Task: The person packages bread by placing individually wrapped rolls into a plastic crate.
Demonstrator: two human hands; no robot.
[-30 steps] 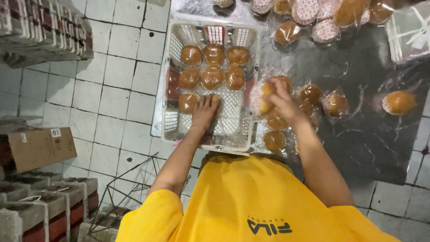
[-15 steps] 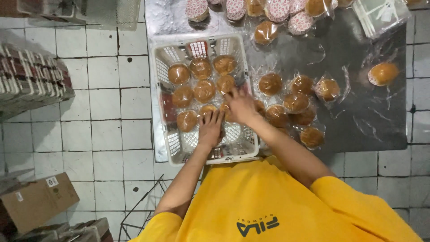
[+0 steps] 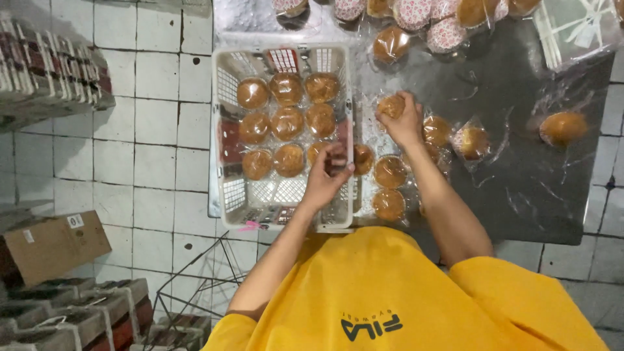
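the bun (image 3: 320,151) under the left hand (image 3: 328,177) is mostly covered beside the white basket (image 3: 218,130). above the basket, wrapped buns (image 3: 416,10) are cut off by the top edge.

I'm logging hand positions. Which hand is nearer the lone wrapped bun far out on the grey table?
Right. The right hand grips a wrapped bun among the cluster beside the basket, well short of the lone bun. The left hand is farther, over the basket's inside.
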